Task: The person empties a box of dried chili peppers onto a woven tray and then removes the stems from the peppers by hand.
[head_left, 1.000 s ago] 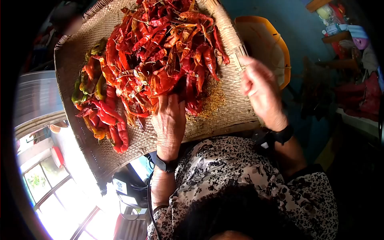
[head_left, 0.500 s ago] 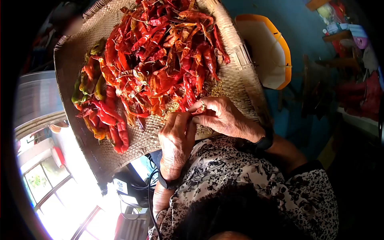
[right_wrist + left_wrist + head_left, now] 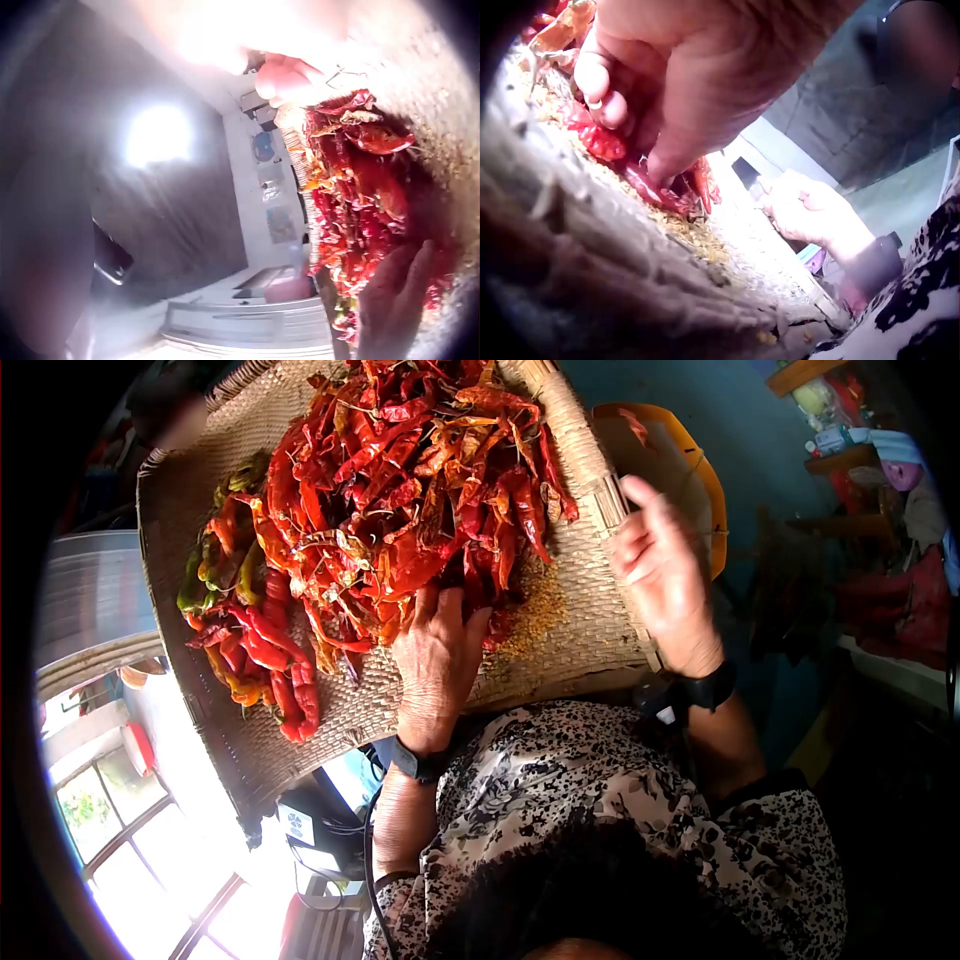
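Observation:
Dried red chili peppers (image 3: 400, 490) are heaped on a woven tray (image 3: 570, 640). My left hand (image 3: 435, 670) reaches into the near edge of the heap, fingertips hidden from above. In the left wrist view, its thumb and curled fingers are around a red chili pepper (image 3: 604, 142). My right hand (image 3: 660, 575), blurred, is over the tray's right rim with its index finger extended and nothing seen in its grasp. Beyond it, a red chili pepper (image 3: 633, 428) appears over the orange-rimmed bowl (image 3: 712, 495).
Fresher green and red peppers (image 3: 250, 610) lie left of the heap. Loose yellow seeds (image 3: 535, 610) are scattered along its right side. A bright window (image 3: 120, 810) is at lower left, and cluttered shelves (image 3: 850, 455) stand at far right.
The hands met over the tray's near edge half a second ago. Since then the left has moved into the heap, the right toward the bowl, and a red pepper has appeared over the bowl.

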Motion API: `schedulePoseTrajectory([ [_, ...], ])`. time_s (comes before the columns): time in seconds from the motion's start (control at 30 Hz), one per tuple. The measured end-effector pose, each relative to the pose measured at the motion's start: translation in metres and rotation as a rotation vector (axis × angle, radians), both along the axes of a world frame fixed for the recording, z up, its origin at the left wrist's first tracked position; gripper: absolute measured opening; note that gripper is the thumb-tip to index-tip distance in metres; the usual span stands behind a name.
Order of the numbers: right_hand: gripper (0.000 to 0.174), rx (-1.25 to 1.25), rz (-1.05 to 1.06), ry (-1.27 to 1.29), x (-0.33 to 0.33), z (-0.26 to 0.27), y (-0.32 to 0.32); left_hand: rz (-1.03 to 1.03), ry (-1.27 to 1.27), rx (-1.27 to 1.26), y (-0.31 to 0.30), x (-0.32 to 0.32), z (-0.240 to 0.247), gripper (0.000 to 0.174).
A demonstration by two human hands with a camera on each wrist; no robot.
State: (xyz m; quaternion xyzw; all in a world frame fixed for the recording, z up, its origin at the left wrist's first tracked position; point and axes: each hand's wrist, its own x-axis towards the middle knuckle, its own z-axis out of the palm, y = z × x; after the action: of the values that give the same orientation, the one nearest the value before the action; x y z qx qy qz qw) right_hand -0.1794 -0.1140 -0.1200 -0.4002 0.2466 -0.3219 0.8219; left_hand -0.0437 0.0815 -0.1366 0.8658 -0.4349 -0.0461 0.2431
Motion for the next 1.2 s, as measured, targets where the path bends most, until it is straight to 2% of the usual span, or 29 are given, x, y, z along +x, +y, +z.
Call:
schedulePoseTrajectory([
  [0.03,0.024,-0.115,0.042,0.086,0.0,0.002,0.012,-0.01,0.002,0.048,-0.001,0.0,0.0,0.025],
  [0.1,0.018,-0.388,0.273,0.161,0.001,-0.006,0.03,-0.013,0.048,0.033,-0.003,-0.001,-0.002,0.022],
  [0.13,0.016,-0.451,0.309,0.213,0.006,-0.002,0.044,-0.005,0.097,-0.022,-0.003,-0.002,-0.002,0.017],
  [0.2,0.02,-0.795,0.475,0.339,0.009,-0.022,0.057,0.0,0.144,-0.075,0.0,-0.003,0.002,0.013],
  [0.23,0.023,-0.812,0.532,0.393,0.012,-0.014,0.066,0.027,0.262,-0.124,0.003,-0.002,0.007,0.009],
  [0.27,0.024,-0.839,0.504,0.361,0.015,-0.012,0.071,0.058,0.379,-0.172,0.006,-0.002,0.011,0.006],
  [0.3,0.025,-0.866,0.476,0.328,0.017,-0.011,0.074,0.06,0.38,-0.17,0.01,-0.004,0.012,0.006],
  [0.33,0.025,-0.917,0.43,0.29,0.02,-0.013,0.074,0.084,0.537,-0.279,0.014,-0.005,0.013,0.006],
  [0.4,0.023,-0.928,0.473,0.293,0.025,-0.017,0.071,0.151,0.77,-0.414,0.021,-0.009,0.01,0.011],
  [0.5,0.019,-0.959,0.593,0.336,0.025,-0.013,0.07,0.117,0.835,-0.334,0.028,-0.011,0.012,0.013],
  [0.57,0.018,-0.986,0.667,0.373,0.022,-0.008,0.067,0.068,0.845,-0.405,0.034,-0.014,0.01,0.015],
  [0.63,0.018,-0.815,0.731,0.441,0.017,-0.003,0.061,0.097,0.928,-0.411,0.038,-0.013,0.011,0.014],
  [0.67,0.02,-0.806,0.682,0.388,0.015,-0.005,0.059,0.136,0.986,-0.436,0.039,-0.014,0.012,0.013],
  [0.7,0.019,-0.704,0.726,0.4,0.013,0.001,0.053,0.138,0.985,-0.437,0.04,-0.014,0.012,0.013],
  [0.77,0.017,-0.652,0.639,0.252,0.011,-0.012,0.044,0.17,0.935,-0.401,0.043,-0.012,0.012,0.011],
  [0.83,0.02,-0.539,0.46,0.207,0.006,0.011,0.026,0.174,0.938,-0.404,0.046,-0.011,0.01,0.009],
  [0.87,0.023,-0.339,0.373,0.198,0.002,0.016,0.011,0.17,0.924,-0.394,0.046,-0.01,0.009,0.009],
  [0.9,0.025,-0.173,0.215,-0.03,0.003,0.01,-0.001,0.166,0.91,-0.386,0.046,-0.011,0.009,0.008],
  [0.97,0.028,0.067,-0.005,-0.126,0.005,0.012,-0.015,0.147,0.916,-0.376,0.044,-0.014,0.01,0.009],
  [1.03,0.029,-0.03,0.01,-0.062,0.0,-0.001,-0.011,0.13,0.922,-0.363,0.042,-0.016,0.012,0.01],
  [1.07,0.027,-0.106,0.067,0.084,-0.001,0.003,0.003,0.111,0.895,-0.34,0.043,-0.018,0.013,0.009],
  [1.1,0.025,-0.328,0.229,0.199,-0.001,0.003,0.016,0.093,0.87,-0.313,0.043,-0.018,0.016,0.009],
  [1.13,0.027,-0.374,0.351,0.315,0.002,0.007,0.037,0.083,0.876,-0.33,0.04,-0.02,0.02,0.009],
  [1.2,0.031,-0.63,0.716,0.388,0.002,-0.014,0.053,0.049,0.852,-0.299,0.039,-0.02,0.019,0.009],
])
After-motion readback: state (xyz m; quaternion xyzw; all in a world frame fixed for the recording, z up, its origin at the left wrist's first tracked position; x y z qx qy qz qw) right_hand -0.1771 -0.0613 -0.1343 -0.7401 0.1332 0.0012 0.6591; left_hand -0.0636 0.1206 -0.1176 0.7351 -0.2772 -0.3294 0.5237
